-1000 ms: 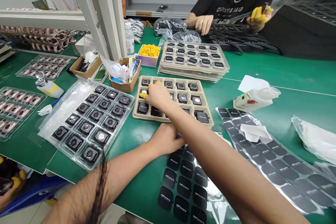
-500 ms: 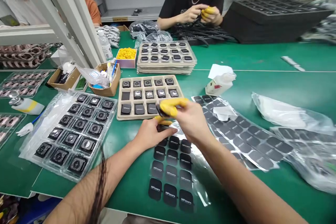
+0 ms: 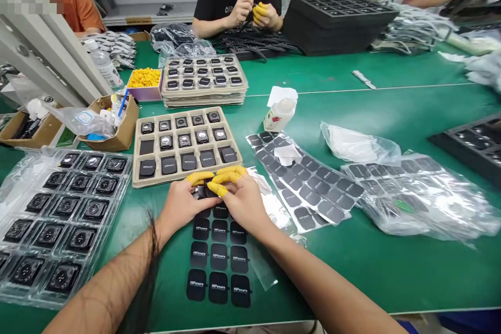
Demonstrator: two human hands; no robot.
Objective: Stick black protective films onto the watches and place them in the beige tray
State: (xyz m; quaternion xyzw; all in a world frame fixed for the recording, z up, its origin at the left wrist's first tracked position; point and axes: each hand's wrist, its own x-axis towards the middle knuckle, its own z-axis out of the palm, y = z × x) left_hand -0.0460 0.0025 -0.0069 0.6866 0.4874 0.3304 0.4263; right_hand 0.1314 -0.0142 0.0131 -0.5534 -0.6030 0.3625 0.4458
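Yellow finger cots cover several fingertips of my left hand (image 3: 186, 199) and my right hand (image 3: 239, 195). Between them, both hands grip a small black watch body (image 3: 201, 189), partly hidden by the fingers. Beneath them lies a sheet of black square stickers (image 3: 219, 255) with white lettering; my hands cover its upper end. Just beyond my fingers sits a beige tray (image 3: 156, 181) of watch bodies. Its front row shows black faces, some lettered, while most in the rows behind show their round sensor side. One slot in its middle row, at the left, holds no watch.
A clear plastic tray (image 3: 88, 229) of watches lies at left. Sticker sheets (image 3: 309, 182) and plastic bags (image 3: 356, 146) spread to the right. Behind are stacked trays (image 3: 203, 100), a box of yellow finger cots (image 3: 144, 91) and a white carton (image 3: 279, 115). A co-worker (image 3: 238, 5) sits opposite.
The view has swung right, so the table's things appear further left. My right hand has come back from the beige tray's front edge and met my left hand over the sticker sheet.
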